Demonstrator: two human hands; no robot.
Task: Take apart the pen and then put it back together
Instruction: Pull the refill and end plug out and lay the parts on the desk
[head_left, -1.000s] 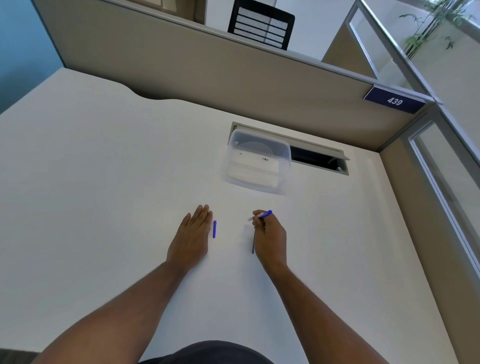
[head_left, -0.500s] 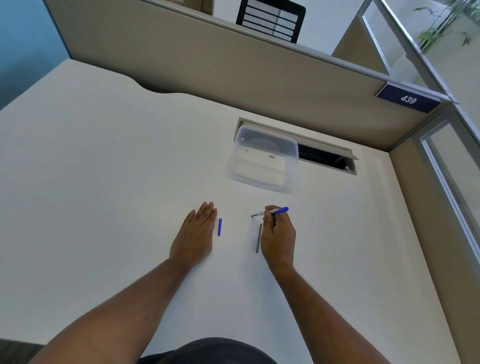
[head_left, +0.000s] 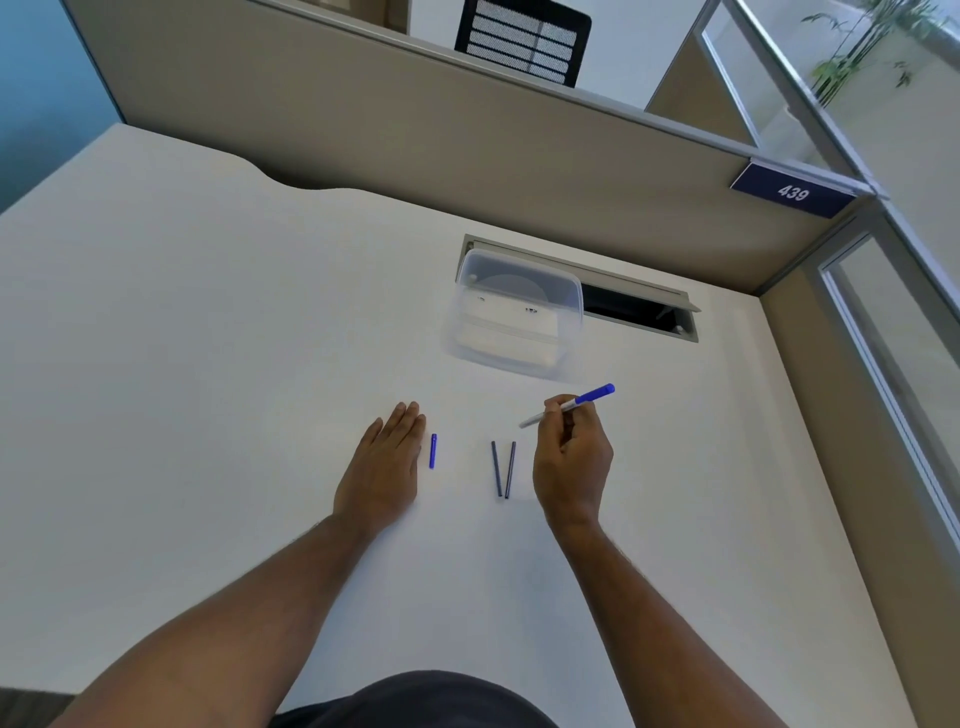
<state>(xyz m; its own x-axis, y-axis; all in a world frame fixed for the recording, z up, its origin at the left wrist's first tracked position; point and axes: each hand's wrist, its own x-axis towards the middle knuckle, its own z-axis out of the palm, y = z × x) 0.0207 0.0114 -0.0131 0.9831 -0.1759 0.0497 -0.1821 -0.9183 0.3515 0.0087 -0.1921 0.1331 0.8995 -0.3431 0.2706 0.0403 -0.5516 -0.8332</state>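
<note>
Hands rest on a white desk (head_left: 182, 364). The left hand (head_left: 382, 467) lies flat on the desk with its fingers straight and close together, and it holds nothing. Just beside its fingers, on the right, lies a small blue pen cap (head_left: 432, 451). The cap is close to the hand, but I cannot tell if they touch.

The right hand (head_left: 571, 457) is curled and pinches the pen barrel (head_left: 569, 405) between its fingertips. The barrel is clear at the low end and has a blue end that points up and to the right. It is tilted, and its clear tip points down to the left, above the desk.

Between the two hands lie two thin dark sticks (head_left: 503, 468) side by side on the desk. They look like the ink parts from inside the pen. They are near the right hand but apart from it.

Farther back on the desk sits a clear plastic box (head_left: 511, 312) with a lid. It is partly over a long slot (head_left: 639, 312) in the desk. Behind the desk stands a tan wall panel (head_left: 467, 145) with a blue sign (head_left: 792, 189) that reads 439.
</note>
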